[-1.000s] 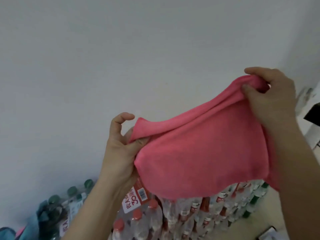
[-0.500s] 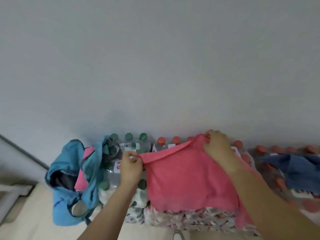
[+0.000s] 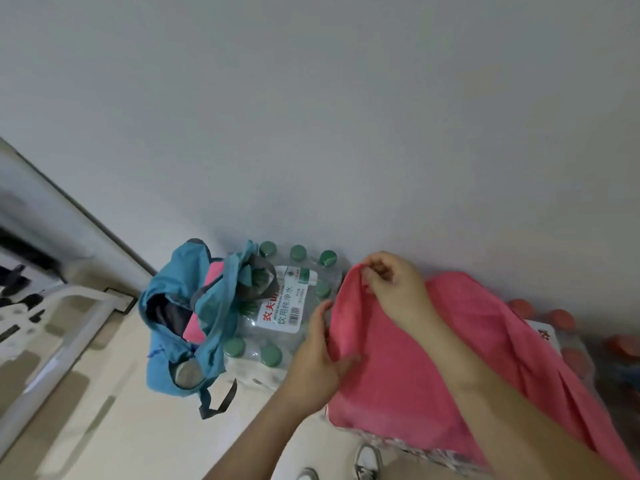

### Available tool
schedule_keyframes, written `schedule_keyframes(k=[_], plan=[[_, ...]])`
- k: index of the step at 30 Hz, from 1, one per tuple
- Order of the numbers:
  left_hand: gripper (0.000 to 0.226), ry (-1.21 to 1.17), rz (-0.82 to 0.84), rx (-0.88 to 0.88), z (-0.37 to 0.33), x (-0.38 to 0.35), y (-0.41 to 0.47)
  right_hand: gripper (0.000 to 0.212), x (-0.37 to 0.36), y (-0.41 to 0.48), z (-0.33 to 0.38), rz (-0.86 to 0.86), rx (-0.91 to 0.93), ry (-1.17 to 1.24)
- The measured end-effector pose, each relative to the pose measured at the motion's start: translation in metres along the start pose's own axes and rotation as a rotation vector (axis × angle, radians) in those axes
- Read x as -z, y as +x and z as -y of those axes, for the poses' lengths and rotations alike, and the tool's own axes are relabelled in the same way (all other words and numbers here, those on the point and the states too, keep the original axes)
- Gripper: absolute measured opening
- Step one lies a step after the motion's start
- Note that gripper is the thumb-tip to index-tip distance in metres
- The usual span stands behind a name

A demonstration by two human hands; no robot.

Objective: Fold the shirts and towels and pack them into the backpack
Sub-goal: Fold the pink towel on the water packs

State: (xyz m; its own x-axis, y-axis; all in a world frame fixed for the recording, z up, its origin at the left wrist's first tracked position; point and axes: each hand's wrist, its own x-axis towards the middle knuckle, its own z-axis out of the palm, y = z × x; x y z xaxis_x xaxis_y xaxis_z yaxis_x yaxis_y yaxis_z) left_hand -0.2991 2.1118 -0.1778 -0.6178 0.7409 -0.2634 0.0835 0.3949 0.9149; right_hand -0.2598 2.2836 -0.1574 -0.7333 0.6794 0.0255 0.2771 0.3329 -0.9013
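A pink towel (image 3: 415, 368) lies spread over packs of bottled water at the right. My left hand (image 3: 320, 362) grips its left edge, thumb on top of the cloth. My right hand (image 3: 391, 285) pinches the towel's far left corner near the wall. A blue backpack (image 3: 180, 323) stands open at the left, leaning on a pack of green-capped bottles (image 3: 287, 306). Pink fabric (image 3: 214, 275) and dark fabric show inside the backpack.
Red-capped bottle packs (image 3: 561, 323) sit against the wall at the far right, partly under the towel. A white frame (image 3: 65, 327) stands on the beige floor at the left. My shoes (image 3: 367, 462) show at the bottom.
The towel came down from being held up in the air and now lies on the bottle packs. My hands moved closer together along its left edge. The view tilted downward.
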Motion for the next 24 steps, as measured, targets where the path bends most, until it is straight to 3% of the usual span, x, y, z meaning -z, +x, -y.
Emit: schedule_keyframes(k=[2, 7, 10, 12, 16, 20, 24], plan=[[0.073, 0.056, -0.061, -0.030, 0.008, -0.004, -0.013, 0.029, 0.001, 0.011, 0.003, -0.031, 0.058, -0.065], [0.043, -0.114, -0.189, -0.076, -0.007, 0.004, -0.042, 0.009, -0.010, 0.032, 0.022, -0.109, 0.264, -0.295], [0.022, 0.045, -0.192, -0.101, -0.003, 0.021, -0.049, 0.010, -0.028, 0.051, 0.025, -0.080, 0.328, -0.444], [0.030, 0.059, -0.214, -0.015, 0.006, 0.033, -0.051, 0.014, -0.042, 0.062, 0.024, -0.042, 0.338, -0.523], [0.039, 0.014, -0.411, 0.128, 0.024, 0.054, -0.048, 0.020, -0.076, 0.078, 0.015, 0.074, 0.319, -0.759], [0.043, 0.396, -0.417, 0.156, 0.037, 0.061, -0.037, 0.019, -0.101, 0.082, 0.009, 0.142, 0.282, -0.830], [0.046, 0.670, -0.368, 0.244, 0.032, 0.067, -0.028, 0.019, -0.105, 0.085, 0.006, 0.108, 0.344, -0.733]])
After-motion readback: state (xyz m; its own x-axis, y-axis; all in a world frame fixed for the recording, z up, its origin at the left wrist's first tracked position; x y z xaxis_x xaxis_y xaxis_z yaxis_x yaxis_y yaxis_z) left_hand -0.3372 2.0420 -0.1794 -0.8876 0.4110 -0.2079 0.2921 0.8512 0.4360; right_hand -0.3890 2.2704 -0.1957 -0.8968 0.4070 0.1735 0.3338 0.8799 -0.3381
